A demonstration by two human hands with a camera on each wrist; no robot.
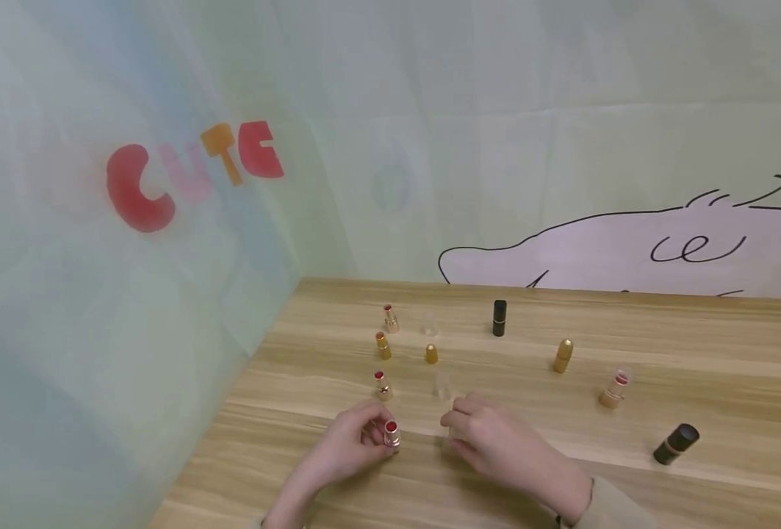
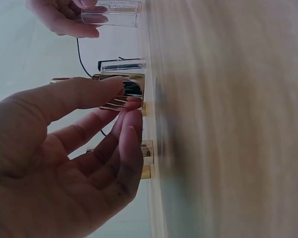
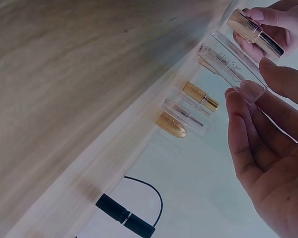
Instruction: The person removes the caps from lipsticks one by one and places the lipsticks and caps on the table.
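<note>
My left hand (image 1: 347, 446) pinches an uncapped gold lipstick (image 1: 392, 438) between thumb and fingers, its red tip pointing up. In the left wrist view, the base of that lipstick (image 2: 135, 88) is at or close to the tabletop; contact cannot be told. To its right, my right hand (image 1: 499, 444) grips a clear lipstick cap (image 3: 233, 67) with thumb and fingertips. The cap is apart from the lipstick and hardly shows in the head view. Just beyond the hands stand another uncapped red lipstick (image 1: 383, 388) and a second clear cap (image 1: 442, 386).
Farther back stand two more uncapped lipsticks (image 1: 383, 347), a gold cap (image 1: 432, 355) and a faint clear cap (image 1: 429, 324). Rightward are a black tube (image 1: 499, 319), a gold tube (image 1: 563, 356), a clear-capped lipstick (image 1: 613, 393) and another black tube (image 1: 676, 444). Fabric walls border the wooden table (image 1: 284, 441).
</note>
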